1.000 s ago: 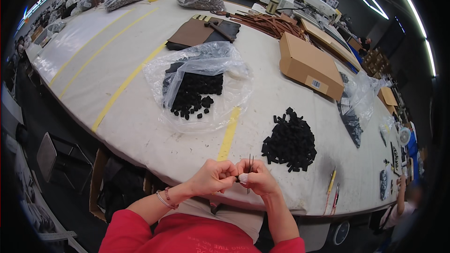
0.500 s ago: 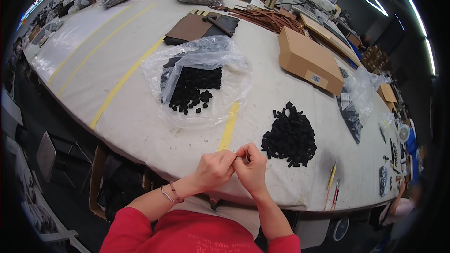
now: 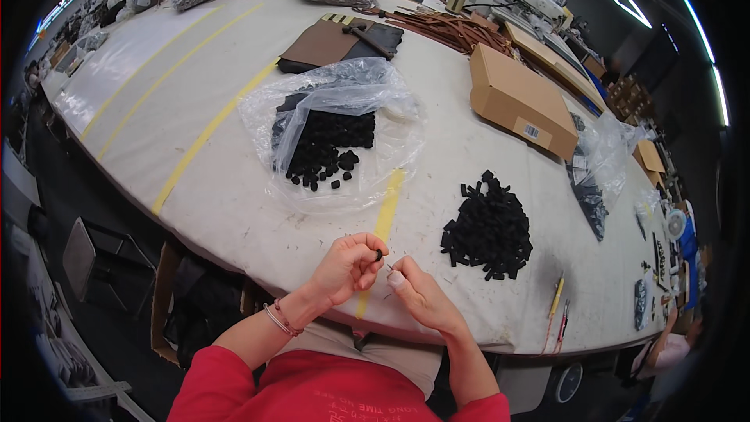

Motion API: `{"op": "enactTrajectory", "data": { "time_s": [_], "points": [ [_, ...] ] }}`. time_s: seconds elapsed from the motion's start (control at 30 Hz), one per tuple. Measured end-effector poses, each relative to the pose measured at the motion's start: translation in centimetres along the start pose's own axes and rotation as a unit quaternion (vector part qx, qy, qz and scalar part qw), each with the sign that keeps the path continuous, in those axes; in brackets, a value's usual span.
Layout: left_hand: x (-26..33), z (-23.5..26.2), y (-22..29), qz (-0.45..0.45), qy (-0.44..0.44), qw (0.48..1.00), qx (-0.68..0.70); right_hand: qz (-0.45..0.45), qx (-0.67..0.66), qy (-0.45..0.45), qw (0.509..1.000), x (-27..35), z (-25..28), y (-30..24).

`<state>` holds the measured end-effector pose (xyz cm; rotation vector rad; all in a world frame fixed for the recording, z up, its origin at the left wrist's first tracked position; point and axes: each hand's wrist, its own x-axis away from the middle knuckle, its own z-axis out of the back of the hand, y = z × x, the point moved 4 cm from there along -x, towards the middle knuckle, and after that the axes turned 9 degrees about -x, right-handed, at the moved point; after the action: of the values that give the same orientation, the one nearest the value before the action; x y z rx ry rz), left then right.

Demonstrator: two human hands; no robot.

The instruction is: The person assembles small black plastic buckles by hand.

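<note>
In the head view, the left grip pinches a small black piece at its fingertips, above the near edge of the tabletop. The right grip holds a thin tool, its tip near the piece. A black pile lies to the right, beyond that edge, well apart from the left grip.

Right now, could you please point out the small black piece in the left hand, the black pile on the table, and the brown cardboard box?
Small black piece [image 3: 379, 255]: head view, its visible side.
Black pile [image 3: 487, 228]: head view, middle of the heap.
Brown cardboard box [image 3: 519, 94]: head view, its top panel.
</note>
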<state>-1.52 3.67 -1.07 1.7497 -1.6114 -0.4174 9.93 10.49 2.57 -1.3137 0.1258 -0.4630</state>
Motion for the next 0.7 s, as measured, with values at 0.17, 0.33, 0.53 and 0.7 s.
{"op": "enactTrajectory", "data": {
  "time_s": [0.17,0.33,0.53,0.7],
  "points": [
    [0.1,-0.1,-0.2,0.028,-0.024,0.999,0.031,0.017,0.024,0.042,0.999,0.1,0.0,-0.3],
    [0.3,-0.4,-0.1,0.023,-0.012,1.000,0.002,-0.011,-0.051,0.046,0.998,-0.1,0.1,0.5],
    [0.6,-0.5,0.3,0.041,0.005,0.998,-0.056,-0.012,-0.091,0.035,0.995,0.2,0.3,0.8],
    [0.8,-1.0,0.2,0.135,-0.059,0.989,0.001,-0.013,-0.125,-0.012,0.992,0.3,0.3,0.4]
  ]
}}
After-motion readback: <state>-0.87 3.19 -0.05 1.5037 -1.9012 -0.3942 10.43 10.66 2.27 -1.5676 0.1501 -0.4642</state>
